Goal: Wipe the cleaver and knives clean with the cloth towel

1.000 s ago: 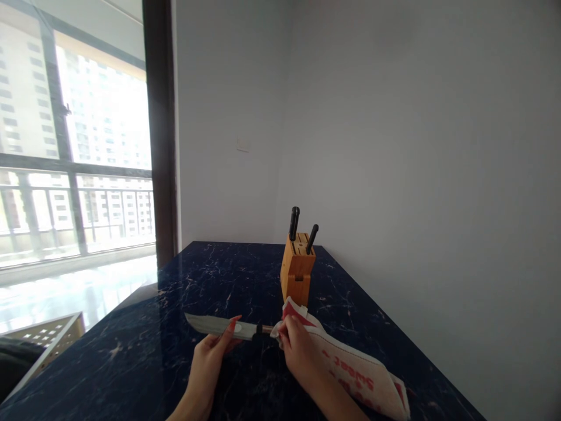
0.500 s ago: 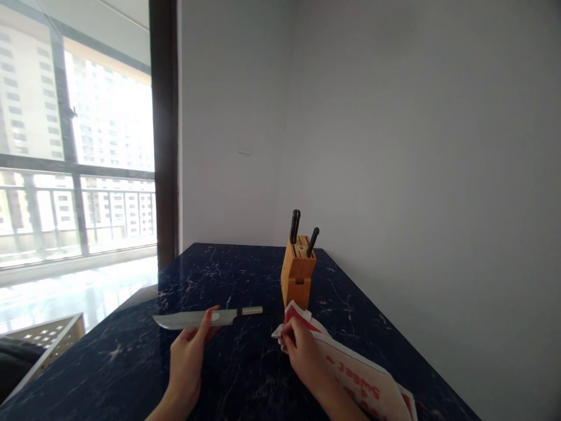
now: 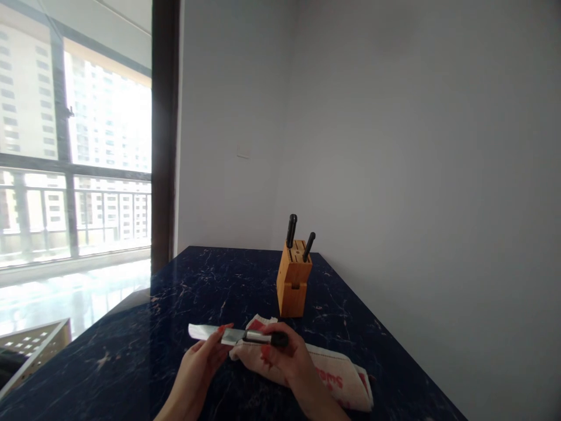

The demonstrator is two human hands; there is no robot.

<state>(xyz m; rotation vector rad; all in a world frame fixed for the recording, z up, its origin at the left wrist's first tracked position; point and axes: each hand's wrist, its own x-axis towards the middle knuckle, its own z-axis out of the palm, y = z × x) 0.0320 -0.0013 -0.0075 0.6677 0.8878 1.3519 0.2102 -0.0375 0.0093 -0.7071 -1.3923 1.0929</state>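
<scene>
A kitchen knife [image 3: 234, 335] is held level above the table, its blade pointing left. My left hand [image 3: 199, 362] pinches the blade between thumb and fingers. The black-and-silver handle lies within my right hand [image 3: 293, 356], whose fingers are closed around it. A white cloth [image 3: 335, 374] with red lettering and red patches is under the knife handle and right hand, trailing to the right; whether the right fingers also grip it I cannot tell. Just beyond the hands stands a wooden knife block [image 3: 293, 286] with black-handled knives in its slots.
The dark blue marbled table [image 3: 210, 280] reaches to a grey wall [image 3: 394, 175] at the back and right. At the lower left is a light perforated basket [image 3: 44, 351] with something dark inside. A bright window [image 3: 105, 146] is on the left.
The knife has moved right and its handle is now in my right hand. That hand has lifted from the cloth's corner, and the cloth has shifted left beneath the handle.
</scene>
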